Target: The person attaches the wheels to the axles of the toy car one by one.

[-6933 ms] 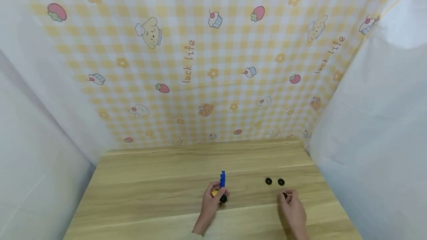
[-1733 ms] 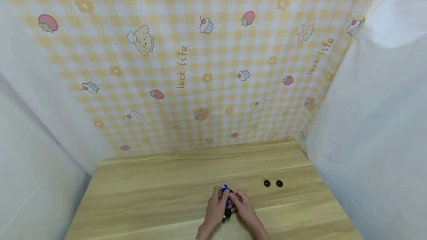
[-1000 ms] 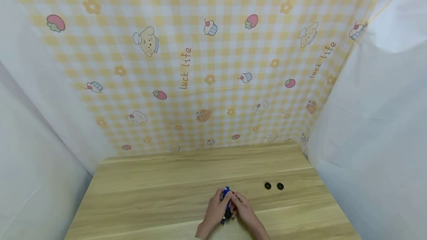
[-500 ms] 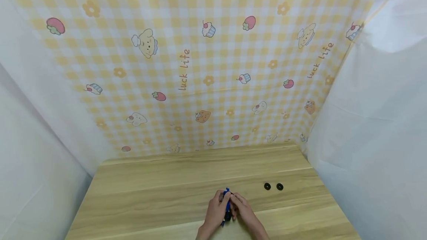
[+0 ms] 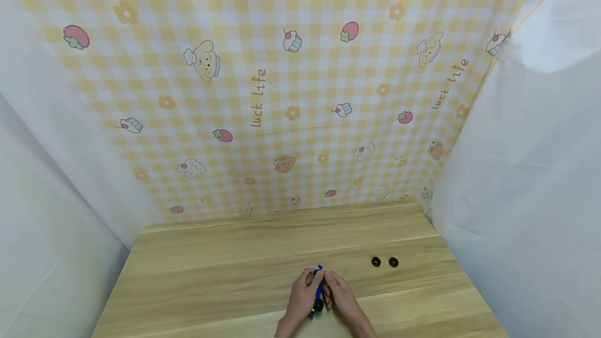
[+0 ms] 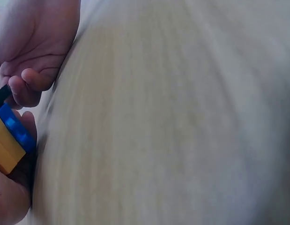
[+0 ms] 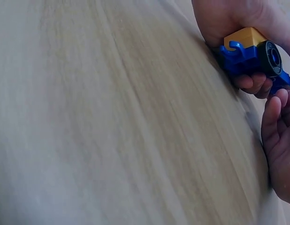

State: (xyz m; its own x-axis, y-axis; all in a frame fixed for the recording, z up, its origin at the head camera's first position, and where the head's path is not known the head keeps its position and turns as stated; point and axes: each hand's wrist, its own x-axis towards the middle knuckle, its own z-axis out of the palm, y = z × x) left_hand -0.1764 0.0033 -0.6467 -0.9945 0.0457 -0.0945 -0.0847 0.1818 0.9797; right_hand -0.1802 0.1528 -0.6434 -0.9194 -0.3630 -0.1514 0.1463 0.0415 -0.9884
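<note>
My left hand (image 5: 301, 296) grips a blue and yellow toy car (image 7: 245, 58) built of plastic pieces, near the table's front. Its blue body (image 5: 320, 291) shows between my two hands. A black wheel (image 7: 271, 58) with a blue hub is on its side, at the near end in the head view. At the far end, my right hand (image 5: 343, 296) pinches a black tyre (image 6: 0, 96) against the blue part. Fingers hide most of this tyre, so how it sits cannot be told. In the left wrist view, a yellow block (image 6: 6, 145) lies against the blue piece.
Two loose black tyres (image 5: 376, 262) (image 5: 393, 262) lie flat on the wooden table (image 5: 225, 260), right of my hands. A yellow checked cloth (image 5: 300, 82) hangs behind the table. White cloths (image 5: 526, 171) hang at both sides.
Earlier, my right hand was picking a black tyre off the table at the right. It has since come left to the toy car. Over the last second the hands barely shift.
</note>
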